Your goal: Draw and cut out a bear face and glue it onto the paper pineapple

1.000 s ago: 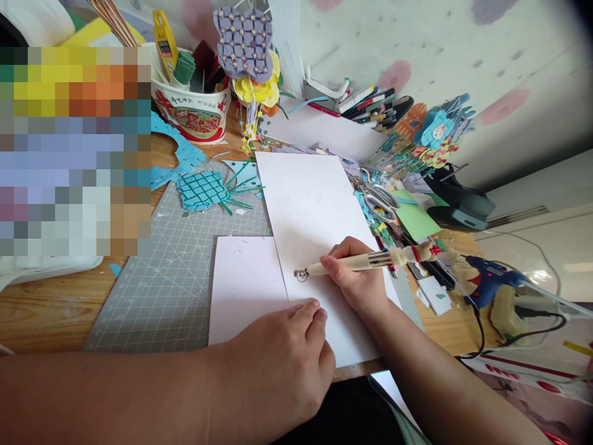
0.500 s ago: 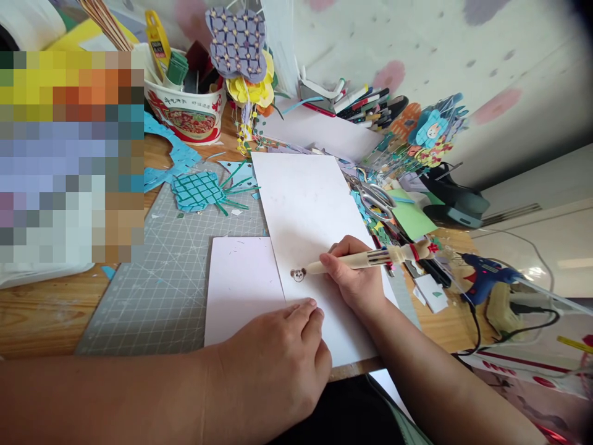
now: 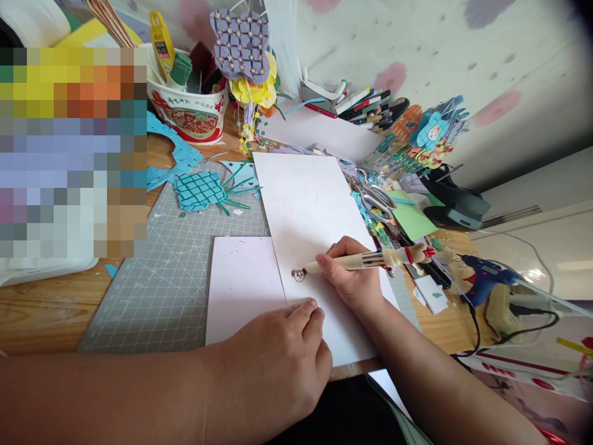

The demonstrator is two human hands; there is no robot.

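Note:
My right hand point(image 3: 354, 275) grips a cream multi-colour pen point(image 3: 370, 259) with a figure on its end. The pen's tip rests at a small brown drawn face point(image 3: 299, 274) on a white sheet point(image 3: 306, 204). My left hand point(image 3: 278, 364) lies on the near edge of that sheet with its fingers curled and pressed down on the paper. A second white sheet point(image 3: 241, 284) lies under it to the left, on a grey cutting mat point(image 3: 171, 278).
A woven teal paper piece point(image 3: 200, 190) lies on the mat's far side. A printed cup point(image 3: 192, 111) of tools stands behind, by paper flowers point(image 3: 245, 59). Scissors point(image 3: 376, 199), green paper, pens point(image 3: 370, 102) and a blue glue gun point(image 3: 484, 278) crowd the right side.
The pen tip stays at the small face with only slight shifts. My left hand keeps its place on the sheet. The view has wobbled a little.

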